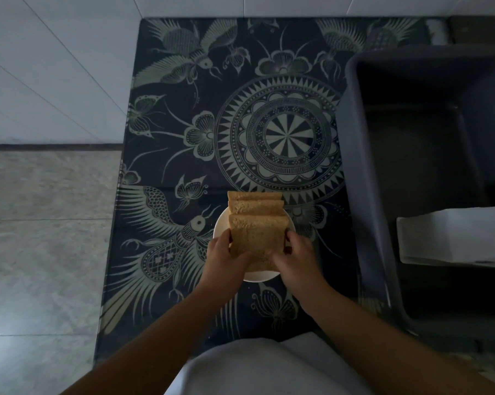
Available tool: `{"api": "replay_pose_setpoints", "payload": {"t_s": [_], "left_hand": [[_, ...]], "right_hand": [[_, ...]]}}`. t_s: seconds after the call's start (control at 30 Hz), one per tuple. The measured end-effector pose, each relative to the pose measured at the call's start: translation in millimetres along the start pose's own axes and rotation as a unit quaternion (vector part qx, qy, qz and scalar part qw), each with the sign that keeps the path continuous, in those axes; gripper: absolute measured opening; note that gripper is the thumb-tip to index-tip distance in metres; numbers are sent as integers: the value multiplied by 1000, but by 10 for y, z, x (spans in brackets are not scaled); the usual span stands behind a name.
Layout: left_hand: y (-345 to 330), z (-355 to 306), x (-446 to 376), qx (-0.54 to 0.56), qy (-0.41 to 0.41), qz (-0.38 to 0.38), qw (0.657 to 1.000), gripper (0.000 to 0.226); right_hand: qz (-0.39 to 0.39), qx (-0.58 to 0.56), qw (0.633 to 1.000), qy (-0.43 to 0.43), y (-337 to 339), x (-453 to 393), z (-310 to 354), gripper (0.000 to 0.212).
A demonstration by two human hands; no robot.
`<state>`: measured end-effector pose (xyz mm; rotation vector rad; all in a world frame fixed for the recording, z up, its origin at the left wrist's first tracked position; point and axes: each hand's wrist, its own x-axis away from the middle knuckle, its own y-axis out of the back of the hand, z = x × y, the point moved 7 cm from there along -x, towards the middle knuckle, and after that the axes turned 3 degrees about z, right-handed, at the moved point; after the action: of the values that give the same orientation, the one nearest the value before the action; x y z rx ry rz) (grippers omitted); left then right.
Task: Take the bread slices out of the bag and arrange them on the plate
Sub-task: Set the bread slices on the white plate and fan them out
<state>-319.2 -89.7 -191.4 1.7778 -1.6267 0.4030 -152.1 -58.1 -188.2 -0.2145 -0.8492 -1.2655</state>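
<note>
Arranging step by the look of it — left hand (225,256) and right hand (293,256) each with a grip on a side of the near bread slice (257,238), over the white plate (222,223) on the patterned surface (183,124). More slices fanned behind. Next up, probably: lowering it gently, overlapping — no bag visible.

This looks like a room in a home, dimly lit. A table (183,124) stands against white tiled walls (55,67), covered with a dark cloth (240,67) printed with birds, butterflies and a round flower medallion, and pale marbled floor tiles (41,238) lie past its left edge. A white plate (220,226) of sliced bread (257,232) sits near the front edge, and a dark plastic tub (369,166) stands along the right edge.
</note>
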Motion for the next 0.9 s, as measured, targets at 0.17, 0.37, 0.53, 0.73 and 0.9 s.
{"api": "replay_pose_setpoints", "payload": {"t_s": [0.17, 0.37, 0.53, 0.73, 0.9], "left_hand": [[22, 34, 32, 19, 3, -37, 999, 65], [21, 32, 89, 20, 4, -41, 999, 64], [15, 87, 215, 33, -16, -43, 998, 59], [-33, 236, 337, 29, -23, -25, 999, 66], [-52, 301, 331, 2, -32, -12, 999, 68]], "right_hand": [[-4, -33, 999, -8, -28, 16, -43, 53], [-21, -29, 999, 16, -82, 57, -68, 57], [-27, -36, 998, 43, -98, 162, -140, 58], [-25, -22, 999, 38, -153, 263, -290, 53], [-37, 30, 998, 50, -161, 257, -319, 55]]}}
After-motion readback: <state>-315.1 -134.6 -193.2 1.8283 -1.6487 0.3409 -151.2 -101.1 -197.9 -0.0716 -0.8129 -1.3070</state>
